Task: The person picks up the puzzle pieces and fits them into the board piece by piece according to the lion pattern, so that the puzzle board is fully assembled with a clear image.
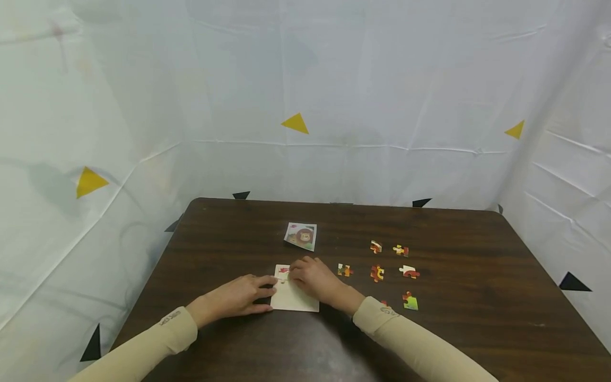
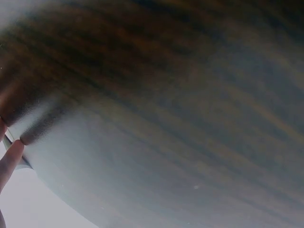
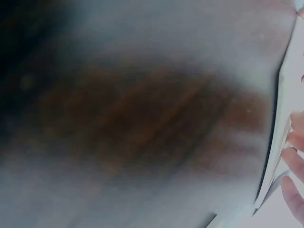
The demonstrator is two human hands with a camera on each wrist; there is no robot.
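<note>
A cream puzzle board (image 1: 297, 298) lies flat near the table's front, with a white and red puzzle piece (image 1: 282, 269) in its far left corner. My left hand (image 1: 238, 301) rests at the board's left side, fingers straight and tips at its edge. Across the board's far right part reaches my right hand (image 1: 317, 281), fingers bent down and tips beside that piece. Whether they pinch it, I cannot tell. Only fingertips (image 2: 14, 152) show at the left wrist view's edge. In the right wrist view, fingers (image 3: 293, 164) overlap the board's rim (image 3: 280, 118).
Beyond the board lies a picture card (image 1: 302, 236) with a lion. Several loose puzzle pieces are spread to the right, among them an orange and yellow one (image 1: 377, 273) and a green and red one (image 1: 409, 301). White sheeting (image 1: 358, 175) stands behind the dark wooden table (image 1: 468, 276).
</note>
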